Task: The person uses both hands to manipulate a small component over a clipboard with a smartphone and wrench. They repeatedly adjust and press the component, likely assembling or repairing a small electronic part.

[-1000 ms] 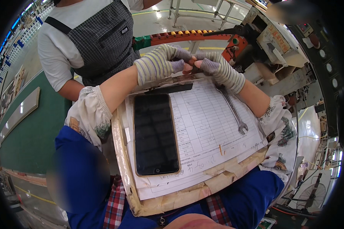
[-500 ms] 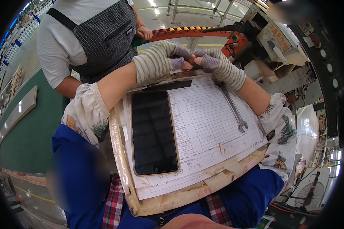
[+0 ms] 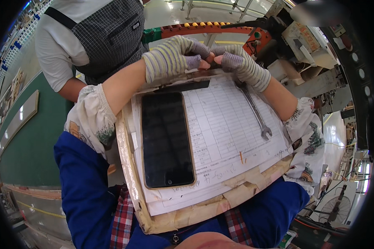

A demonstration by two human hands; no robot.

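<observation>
L hand (image 3: 174, 59) and R hand (image 3: 246, 66), both in striped fingerless gloves, meet just above the far edge of a tape-edged board (image 3: 216, 211). Fingers on both are curled, thumbs close to index tips, the two sets of fingertips nearly touching; can't tell if anything small is pinched btwn them.

Board sits in front of the torso, btwn the forearms; near edge slants up to the R, near L corner closest to the person. Printed form (image 3: 224, 120) lies on it w/ other sheets under, its ruled columns running away from the person.

Open-end spanner (image 3: 255, 110) is on the R side of the form, nr R hand: long axis runs far-L to near-R, open end toward the person and a bit R; far end partly hidden nr the glove.

Black smartphone (image 3: 167, 141) lies face up on the L side, long axis approx near-far, home-button end nearest the person. It covers the form's L part; spanner crosses the R columns. Dark strip (image 3: 182, 86) lies along the far edge, just beyond the phone.

Around: co-worker in checked apron (image 3: 108, 39) far L, green table (image 3: 27, 137) L, orange roller conveyor (image 3: 174, 31) beyond the hands, fan (image 3: 335, 209) low R.
</observation>
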